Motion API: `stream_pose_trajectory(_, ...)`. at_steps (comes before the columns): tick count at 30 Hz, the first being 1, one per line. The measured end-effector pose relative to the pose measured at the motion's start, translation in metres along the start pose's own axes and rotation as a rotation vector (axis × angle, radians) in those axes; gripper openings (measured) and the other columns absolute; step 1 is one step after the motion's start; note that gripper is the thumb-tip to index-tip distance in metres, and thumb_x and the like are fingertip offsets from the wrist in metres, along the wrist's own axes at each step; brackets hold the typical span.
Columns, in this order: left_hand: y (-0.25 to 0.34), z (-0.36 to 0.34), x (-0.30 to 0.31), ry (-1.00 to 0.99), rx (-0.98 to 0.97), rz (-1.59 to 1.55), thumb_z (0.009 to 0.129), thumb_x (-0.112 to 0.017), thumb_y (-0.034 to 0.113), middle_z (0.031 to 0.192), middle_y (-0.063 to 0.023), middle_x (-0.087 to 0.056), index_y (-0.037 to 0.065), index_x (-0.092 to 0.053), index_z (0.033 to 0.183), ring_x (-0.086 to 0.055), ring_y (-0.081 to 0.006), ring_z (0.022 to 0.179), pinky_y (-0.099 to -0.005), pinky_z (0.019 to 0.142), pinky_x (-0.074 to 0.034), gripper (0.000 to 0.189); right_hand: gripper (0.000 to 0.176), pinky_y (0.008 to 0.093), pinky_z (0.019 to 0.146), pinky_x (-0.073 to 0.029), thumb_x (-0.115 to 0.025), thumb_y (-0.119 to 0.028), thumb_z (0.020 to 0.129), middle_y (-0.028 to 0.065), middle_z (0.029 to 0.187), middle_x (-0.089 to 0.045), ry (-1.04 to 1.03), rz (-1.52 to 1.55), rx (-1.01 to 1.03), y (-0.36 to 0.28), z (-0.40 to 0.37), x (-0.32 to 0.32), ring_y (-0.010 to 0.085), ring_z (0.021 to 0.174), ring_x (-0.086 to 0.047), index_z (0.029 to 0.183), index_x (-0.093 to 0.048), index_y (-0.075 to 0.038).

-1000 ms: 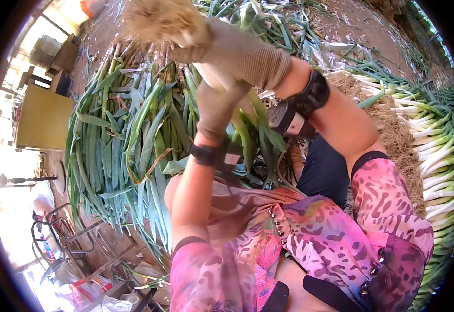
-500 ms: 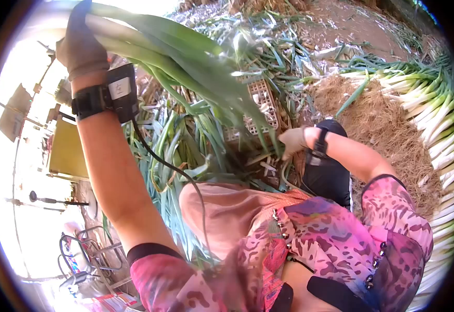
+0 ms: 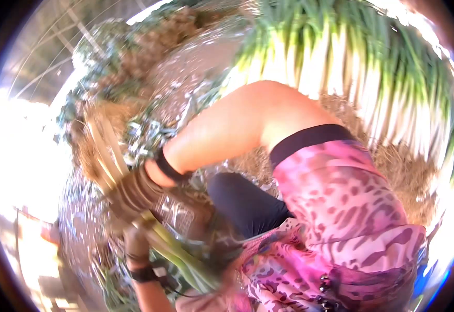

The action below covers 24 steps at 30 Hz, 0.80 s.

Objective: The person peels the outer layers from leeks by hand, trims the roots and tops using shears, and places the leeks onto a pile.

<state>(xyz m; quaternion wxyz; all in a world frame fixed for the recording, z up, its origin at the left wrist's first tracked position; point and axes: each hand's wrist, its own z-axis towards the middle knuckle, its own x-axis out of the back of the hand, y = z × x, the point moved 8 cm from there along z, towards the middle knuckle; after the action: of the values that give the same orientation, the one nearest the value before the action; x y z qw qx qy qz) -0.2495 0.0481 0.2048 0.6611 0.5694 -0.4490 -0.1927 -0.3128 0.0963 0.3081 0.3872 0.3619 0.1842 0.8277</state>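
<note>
A bundle of leeks (image 3: 184, 258) runs diagonally across the lower left, with pale stems and brown roots toward the upper left and green leaves toward my lap. My gloved right hand (image 3: 133, 193) is closed around the stems, below the roots. Just beneath it, my gloved left hand (image 3: 136, 240) also grips the bundle, close against the right hand. Motion blurs both hands, and their fingers are partly hidden.
A long row of leeks (image 3: 336, 57) lies at the upper right beside a heap of cut roots (image 3: 404, 179). A lattice crate (image 3: 177, 216) shows blurred behind the bundle, near my dark-covered knee (image 3: 242, 203). Leaf scraps litter the ground (image 3: 170, 88).
My left hand has come down from the upper left with the leeks. My right hand has moved from near the crate onto the bundle, and the view has turned to the right.
</note>
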Motion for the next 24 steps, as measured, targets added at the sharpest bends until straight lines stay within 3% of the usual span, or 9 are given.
stream_pose_trajectory(4,-0.051,-0.007,-0.07,-0.234,0.21,-0.561,0.068,-0.07,0.032,0.093,-0.0182,-0.068,-0.002,-0.059,0.113,-0.068,-0.0326,0.084,-0.0442,0.08,-0.056,0.057,0.025,0.0409,0.092,-0.051,-0.058,-0.028,0.093,0.0067,0.106,-0.067,-0.359,0.151,0.046,-0.06,-0.058,-0.017,0.0256,0.103,-0.066,0.112,-0.062,-0.011)
stream_pose_trajectory(8,-0.158,0.022,-0.047,-0.172,0.161,-0.436,0.064,-0.071,0.027,0.099,-0.0195,-0.066,0.0,-0.054,0.121,-0.068,-0.0382,0.088,-0.0498,0.086,-0.057,0.065,0.017,0.0397,0.086,-0.053,-0.059,-0.028,0.093,0.0031,0.094,-0.07,-0.429,0.054,0.197,-0.075,-0.072,0.007,0.0237,0.095,-0.069,0.102,-0.064,-0.014)
stream_pose_trajectory(9,-0.141,0.024,-0.055,-0.208,0.191,-0.501,0.064,-0.071,0.026,0.099,-0.0193,-0.066,0.0,-0.054,0.121,-0.068,-0.0377,0.088,-0.0494,0.086,-0.056,0.065,0.012,0.0354,0.071,-0.054,-0.061,-0.026,0.092,-0.004,0.082,-0.068,-0.437,-0.029,0.311,-0.076,-0.071,0.015,0.0187,0.08,-0.069,0.098,-0.064,-0.016)
stream_pose_trajectory(12,-0.059,0.024,-0.076,-0.192,0.168,-0.596,0.068,-0.072,0.033,0.103,-0.0175,-0.067,-0.001,-0.053,0.124,-0.066,-0.0329,0.093,-0.0439,0.089,-0.054,0.068,0.009,0.0373,0.065,-0.054,-0.064,-0.025,0.088,-0.0024,0.078,-0.068,-0.616,-0.027,0.263,-0.056,-0.075,0.019,0.0195,0.074,-0.07,0.091,-0.066,-0.016)
stream_pose_trajectory(16,0.023,0.07,-0.073,-0.366,-0.049,-0.231,0.078,-0.065,0.033,0.117,-0.0119,-0.061,-0.004,-0.052,0.133,-0.06,-0.0263,0.105,-0.0396,0.096,-0.048,0.068,0.01,0.0394,0.054,-0.053,-0.071,-0.021,0.082,0.0016,0.069,-0.067,-0.453,-0.13,0.015,0.002,-0.086,0.086,0.0221,0.06,-0.066,0.081,-0.065,-0.012)
stream_pose_trajectory(19,0.137,0.078,-0.077,-0.117,-0.372,0.085,0.089,-0.061,0.033,0.134,-0.0155,-0.056,-0.005,-0.046,0.142,-0.053,-0.0275,0.123,-0.0397,0.108,-0.039,0.067,0.01,0.0385,0.058,-0.055,-0.067,-0.015,0.084,0.008,0.071,-0.067,-0.705,-0.507,-0.261,0.072,-0.131,0.186,0.025,0.064,-0.068,0.078,-0.064,-0.007)
stream_pose_trajectory(20,0.167,0.079,-0.064,-0.008,-0.47,0.107,0.093,-0.057,0.03,0.139,-0.0158,-0.054,-0.004,-0.046,0.143,-0.05,-0.0273,0.128,-0.0395,0.112,-0.037,0.061,0.007,0.0364,0.065,-0.057,-0.063,-0.012,0.087,0.0088,0.079,-0.07,-0.493,-0.423,-0.382,0.077,-0.116,0.265,0.0244,0.073,-0.069,0.083,-0.067,-0.008)
stream_pose_trajectory(23,0.224,0.079,-0.019,0.238,-0.684,0.142,0.101,-0.05,0.025,0.148,-0.0163,-0.048,-0.003,-0.047,0.144,-0.042,-0.0259,0.141,-0.04,0.12,-0.029,0.051,0.012,0.0354,0.073,-0.058,-0.063,-0.019,0.091,0.0083,0.085,-0.072,-0.443,-0.703,-1.214,0.07,-0.147,0.463,0.0256,0.08,-0.071,0.098,-0.072,-0.014)
stream_pose_trajectory(24,0.233,0.078,-0.004,0.266,-0.707,0.142,0.101,-0.051,0.026,0.15,-0.0161,-0.047,-0.003,-0.047,0.144,-0.04,-0.0249,0.142,-0.0408,0.121,-0.027,0.052,0.017,0.0374,0.073,-0.058,-0.068,-0.023,0.087,0.0089,0.085,-0.073,-0.66,-1.035,-1.346,0.052,-0.163,0.522,0.0253,0.08,-0.072,0.101,-0.072,-0.014)
